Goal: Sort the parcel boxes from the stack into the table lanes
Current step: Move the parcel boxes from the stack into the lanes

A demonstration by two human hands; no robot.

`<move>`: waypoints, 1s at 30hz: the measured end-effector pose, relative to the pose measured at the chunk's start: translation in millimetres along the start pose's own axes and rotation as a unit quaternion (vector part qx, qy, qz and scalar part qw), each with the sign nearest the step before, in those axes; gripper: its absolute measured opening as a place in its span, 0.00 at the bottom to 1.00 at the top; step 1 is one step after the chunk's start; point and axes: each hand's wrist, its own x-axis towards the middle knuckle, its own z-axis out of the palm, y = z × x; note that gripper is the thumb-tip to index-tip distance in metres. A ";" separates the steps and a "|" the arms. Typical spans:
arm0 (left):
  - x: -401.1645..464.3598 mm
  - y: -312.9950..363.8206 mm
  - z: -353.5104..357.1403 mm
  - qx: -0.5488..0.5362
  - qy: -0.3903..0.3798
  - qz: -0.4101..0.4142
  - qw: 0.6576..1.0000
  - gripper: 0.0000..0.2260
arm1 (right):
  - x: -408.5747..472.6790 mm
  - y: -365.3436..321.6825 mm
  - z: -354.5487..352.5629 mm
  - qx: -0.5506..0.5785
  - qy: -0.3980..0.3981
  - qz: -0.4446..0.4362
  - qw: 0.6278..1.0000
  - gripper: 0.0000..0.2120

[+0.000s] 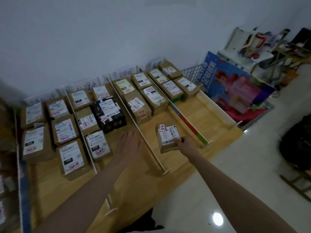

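A small brown parcel box [168, 137] with a white label and a red-marked sticker lies in the third lane of the wooden table [217, 115]. My right hand [182, 142] grips its near right corner. My left hand [130, 142] hovers flat with fingers spread over the second lane, next to the thin divider [148, 145] and touching no box. The lanes hold several labelled brown parcels; a black box [110, 113] sits in the second lane. The source stack is a blurred brown mass at the far left edge [5, 125].
Handwritten lane signs [124, 74] stand against the back wall. A wire cart [193, 73] holds a large blue and pink printed box [235, 88] to the right of the table. A cluttered white chair [244, 47] and a folding table stand behind; a black bag [297, 143] sits on the floor.
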 end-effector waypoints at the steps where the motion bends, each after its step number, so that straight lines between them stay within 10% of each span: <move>1: 12.5 5.8 3.9 -0.001 -0.004 0.006 1.000 0.18 | 9.7 -0.3 -7.1 0.000 0.006 0.004 1.000 0.19; 13: 120.7 76.9 23.0 0.022 -0.032 0.021 0.999 0.18 | 124.8 11.0 -96.1 -0.009 0.050 0.015 0.999 0.19; 30: 203.3 159.2 76.3 0.042 0.022 -0.194 0.980 0.23 | 335.0 41.4 -134.3 -0.061 -0.080 -0.054 0.993 0.19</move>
